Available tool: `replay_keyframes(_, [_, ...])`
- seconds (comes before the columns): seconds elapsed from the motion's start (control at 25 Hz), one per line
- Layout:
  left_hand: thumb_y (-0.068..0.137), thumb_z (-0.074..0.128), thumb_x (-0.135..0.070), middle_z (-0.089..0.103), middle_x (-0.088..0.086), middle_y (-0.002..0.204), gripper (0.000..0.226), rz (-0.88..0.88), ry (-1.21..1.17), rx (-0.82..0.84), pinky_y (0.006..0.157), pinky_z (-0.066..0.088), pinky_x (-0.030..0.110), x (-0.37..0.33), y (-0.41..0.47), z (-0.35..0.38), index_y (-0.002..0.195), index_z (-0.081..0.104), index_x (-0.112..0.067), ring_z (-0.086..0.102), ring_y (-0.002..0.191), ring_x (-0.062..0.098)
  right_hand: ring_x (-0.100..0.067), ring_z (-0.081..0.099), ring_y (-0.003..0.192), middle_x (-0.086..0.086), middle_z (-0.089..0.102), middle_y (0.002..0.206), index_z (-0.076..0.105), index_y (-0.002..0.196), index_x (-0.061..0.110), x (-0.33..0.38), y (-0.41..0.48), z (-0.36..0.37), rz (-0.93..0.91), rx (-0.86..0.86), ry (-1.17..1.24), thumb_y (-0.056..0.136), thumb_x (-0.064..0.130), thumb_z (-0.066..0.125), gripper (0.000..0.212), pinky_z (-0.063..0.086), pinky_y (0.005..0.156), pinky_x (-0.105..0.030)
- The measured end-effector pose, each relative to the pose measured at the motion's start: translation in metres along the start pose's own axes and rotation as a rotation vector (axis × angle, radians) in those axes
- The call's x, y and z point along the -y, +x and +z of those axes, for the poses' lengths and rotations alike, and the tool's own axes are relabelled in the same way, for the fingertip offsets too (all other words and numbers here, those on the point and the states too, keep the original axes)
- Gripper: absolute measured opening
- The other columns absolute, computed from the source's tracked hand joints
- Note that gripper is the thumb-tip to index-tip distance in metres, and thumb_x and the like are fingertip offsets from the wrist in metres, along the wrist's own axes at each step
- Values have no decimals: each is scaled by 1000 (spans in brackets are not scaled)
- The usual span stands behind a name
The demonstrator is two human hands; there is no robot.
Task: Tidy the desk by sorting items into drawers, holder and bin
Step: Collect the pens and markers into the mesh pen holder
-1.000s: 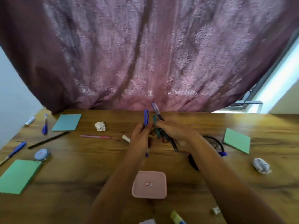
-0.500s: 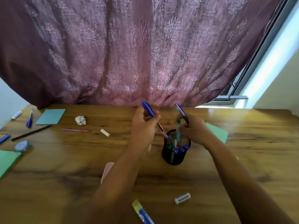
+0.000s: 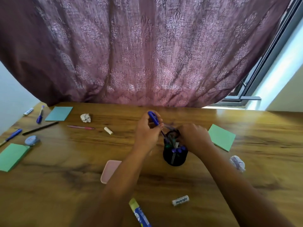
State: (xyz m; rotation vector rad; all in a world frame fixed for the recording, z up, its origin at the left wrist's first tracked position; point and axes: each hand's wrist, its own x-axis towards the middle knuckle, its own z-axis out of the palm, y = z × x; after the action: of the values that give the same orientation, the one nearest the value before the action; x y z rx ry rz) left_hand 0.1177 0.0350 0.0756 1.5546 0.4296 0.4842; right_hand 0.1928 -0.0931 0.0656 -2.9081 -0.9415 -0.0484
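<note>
A black mesh pen holder (image 3: 175, 157) stands mid-desk with several pens in it. My left hand (image 3: 147, 133) grips a blue pen (image 3: 154, 118) tilted with its tip over the holder's mouth. My right hand (image 3: 194, 138) is curled at the holder's far right rim, over blurred pens there; what it holds is hidden. Loose on the left lie a blue pen (image 3: 39, 115), a black pencil (image 3: 40, 128), a pink pen (image 3: 81, 127) and another blue pen (image 3: 12, 135).
Green note pads (image 3: 221, 137) (image 3: 12, 156) and a blue pad (image 3: 59, 113) lie about. Crumpled paper balls (image 3: 85, 117) (image 3: 237, 163), a pink box (image 3: 109, 171), an eraser (image 3: 180, 200), a glue stick (image 3: 139, 213), a tape roll (image 3: 32, 140) and a small white cylinder (image 3: 108, 130) lie on the desk (image 3: 82, 185). Curtain behind.
Both hands carried pens from mid-desk to the holder. My right hand has dropped lower onto the holder's rim, and the view has shifted slightly left.
</note>
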Motion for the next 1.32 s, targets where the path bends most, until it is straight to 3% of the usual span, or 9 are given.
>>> replay_keyframes(0.2, [77, 64, 14, 56, -3, 77, 32, 72, 91, 27, 64, 48, 14, 5, -1, 0, 80, 56, -16, 56, 68, 1, -29, 65, 95, -7, 65, 97, 63, 106, 15, 1, 4, -4, 19, 162, 87, 90, 24, 57, 19, 48, 71, -33])
replay_keyframes(0.32, [77, 67, 11, 58, -6, 77, 24, 60, 115, 26, 63, 48, 10, 7, -3, -3, 82, 59, -11, 57, 64, -8, -23, 61, 78, -1, 61, 75, 60, 78, 17, -4, 8, -12, 136, 210, 566, 95, 22, 52, 19, 43, 59, -25])
replay_keyframes(0.48, [77, 69, 8, 61, -1, 76, 25, 3, 60, 23, 71, 53, 21, 10, -4, -8, 79, 61, -16, 61, 71, 6, -17, 54, 75, -5, 63, 89, 64, 86, 15, -8, 6, -19, 203, 223, 1135, 100, 19, 44, 26, 40, 62, -23])
replay_keyframes(0.6, [77, 71, 5, 64, 3, 80, 24, -45, 35, 23, 79, 55, 33, 10, -2, -9, 81, 63, -17, 64, 79, 17, -16, 56, 85, -4, 62, 89, 64, 99, 0, -8, 5, -17, 178, 236, 1193, 100, 8, 42, 23, 47, 75, -24])
replay_keyframes(0.72, [77, 71, 3, 63, 0, 80, 22, -61, 37, 74, 75, 56, 26, 6, -2, -6, 81, 62, -17, 63, 76, 10, -18, 61, 92, -3, 65, 91, 64, 87, 11, -10, 7, -11, 218, 172, 1213, 99, 4, 42, 26, 50, 89, -33])
replay_keyframes(0.96, [78, 71, 0, 62, -4, 85, 16, -13, 178, 156, 62, 50, 10, 0, 1, 0, 83, 62, -12, 60, 74, 1, -7, 56, 62, 5, 62, 72, 63, 85, 13, -18, 7, -13, 249, 151, 982, 95, 4, 45, 23, 41, 51, -11])
replay_keyframes(1.12, [76, 74, -3, 60, -12, 80, 19, 109, 399, 206, 64, 47, 11, -1, 3, 6, 76, 61, -18, 58, 78, 3, -4, 52, 65, 10, 57, 72, 64, 85, 17, -21, 7, -13, 167, 118, 798, 94, 12, 53, 15, 36, 55, -18])
replay_keyframes(1.2, [75, 75, -4, 60, -12, 76, 23, 124, 387, 202, 66, 49, 16, -3, 4, 7, 73, 60, -22, 60, 75, 4, -5, 51, 61, 8, 55, 66, 64, 81, 17, -21, 6, -9, 138, 97, 906, 93, 18, 57, 14, 36, 54, -20])
replay_keyframes(1.32, [76, 74, -4, 60, -8, 73, 23, 119, 302, 178, 60, 45, 10, -5, 4, 4, 73, 60, -22, 56, 62, -5, -2, 47, 52, 7, 55, 63, 64, 84, 12, -16, 3, -13, 142, -26, 1358, 98, 17, 50, 20, 38, 50, -15])
